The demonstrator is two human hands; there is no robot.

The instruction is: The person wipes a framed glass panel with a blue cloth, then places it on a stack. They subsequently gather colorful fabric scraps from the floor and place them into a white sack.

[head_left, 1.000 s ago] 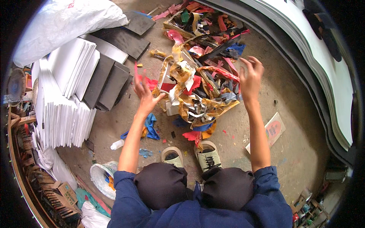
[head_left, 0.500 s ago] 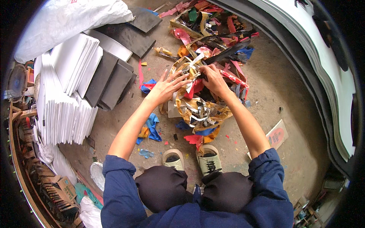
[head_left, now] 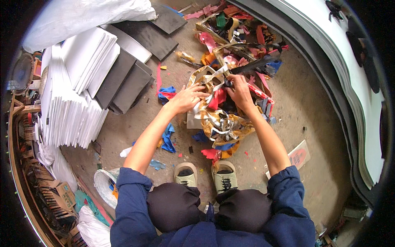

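Observation:
A tangled heap of scrap strips (head_left: pixel 224 127), brown, white and red, lies on the floor in front of my shoes. My left hand (head_left: pixel 187 99) rests on its left side, fingers stretched out over the pale and brown strips. At the heap's upper middle, my right hand (head_left: pixel 240 92) is closed, thumb and fingers pinching a dark strip (head_left: pixel 228 82). Between both hands sits a crumpled red piece (head_left: pixel 218 99). Brown tape-like strips (head_left: pixel 197 78) loop up beyond my left fingers. Parts of the strips under both hands are hidden.
More coloured scraps (head_left: pixel 222 31) spread beyond the heap. Stacked white sheets (head_left: pixel 74 111) and black foam-like slabs (head_left: pixel 131 88) stand at the left. Large layered white and black sheets (head_left: pixel 349 94) curve along the right. A white bucket (head_left: pixel 106 187) is near my left elbow; a flat printed card (head_left: pixel 299 155) lies right.
The whole view has shifted slightly. My right fingers have drawn together on a dark strip, which shows more clearly. My left hand stays spread on the heap.

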